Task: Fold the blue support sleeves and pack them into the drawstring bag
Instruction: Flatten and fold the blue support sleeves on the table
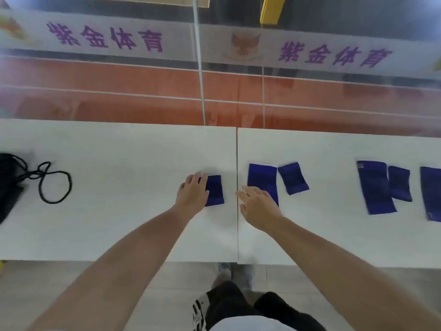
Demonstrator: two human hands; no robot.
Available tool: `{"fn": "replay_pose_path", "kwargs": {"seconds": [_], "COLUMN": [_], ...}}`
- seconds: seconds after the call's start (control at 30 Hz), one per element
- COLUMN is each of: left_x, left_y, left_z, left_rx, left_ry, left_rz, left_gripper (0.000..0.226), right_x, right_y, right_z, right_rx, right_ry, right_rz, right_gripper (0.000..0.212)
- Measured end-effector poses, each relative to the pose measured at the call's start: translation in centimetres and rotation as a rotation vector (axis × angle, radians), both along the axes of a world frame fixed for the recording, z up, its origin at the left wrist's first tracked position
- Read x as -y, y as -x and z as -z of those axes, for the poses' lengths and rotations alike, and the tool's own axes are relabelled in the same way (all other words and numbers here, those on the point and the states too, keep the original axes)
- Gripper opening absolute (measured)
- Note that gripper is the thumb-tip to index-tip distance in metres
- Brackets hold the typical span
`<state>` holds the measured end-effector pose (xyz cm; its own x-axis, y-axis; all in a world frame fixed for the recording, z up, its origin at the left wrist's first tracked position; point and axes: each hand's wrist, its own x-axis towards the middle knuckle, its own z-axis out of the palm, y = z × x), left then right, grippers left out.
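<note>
Left hand flat, released, pressing folded sleeve on bench. Right hand open over next sleeve, long axis pointing away from me. Drawstring bag far left, so I reckon left hand packs.

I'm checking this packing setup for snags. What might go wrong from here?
1. The left hand rests on a small folded sleeve while the drawstring bag lies far to the left; the fold may open while being carried across.
2. The sleeve under the right hand lies near the table seam and might catch there.
</note>
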<state>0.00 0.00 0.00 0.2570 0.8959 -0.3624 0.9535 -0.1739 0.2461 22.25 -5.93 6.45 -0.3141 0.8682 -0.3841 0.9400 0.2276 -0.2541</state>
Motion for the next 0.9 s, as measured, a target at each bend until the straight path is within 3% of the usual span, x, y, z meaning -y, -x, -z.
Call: {"fn": "replay_pose_path", "kwargs": {"seconds": [0.23,0.37,0.5,0.6,0.9], "left_x": [-1.8,-1.7,-1.7,-1.5,-1.4], "left_y": [0.6,0.9,0.7,-0.1,-6.6], "left_z": [2.7,3.4,1.6,-1.4,-8.0], "left_rx": [-0.111,-0.091,0.260,0.467,0.549], "left_ry": [0.054,0.034,0.173,0.235,0.140], "left_rz": [0.038,-0.027,-0.163,-0.229,-0.325], "left_gripper": [0.066,0.038,0.011,0.013,0.006], "right_x": [-1.1,-2.1,-3.0,-3.8,-4.2], "right_y": [0.4,1.0,2.0,2.4,-3.6], "right_z": [1.7,2.3,2.1,1.7,0.2], "right_rx": [0.009,-0.011,-0.061,-0.192,-0.438], "right_ry": [-0.004,0.032,0.148,0.260,0.379], "right_rz": [-0.003,0.010,0.141,0.366,0.569], "right_gripper": [0.037,0.033,0.040,0.048,0.003]}}
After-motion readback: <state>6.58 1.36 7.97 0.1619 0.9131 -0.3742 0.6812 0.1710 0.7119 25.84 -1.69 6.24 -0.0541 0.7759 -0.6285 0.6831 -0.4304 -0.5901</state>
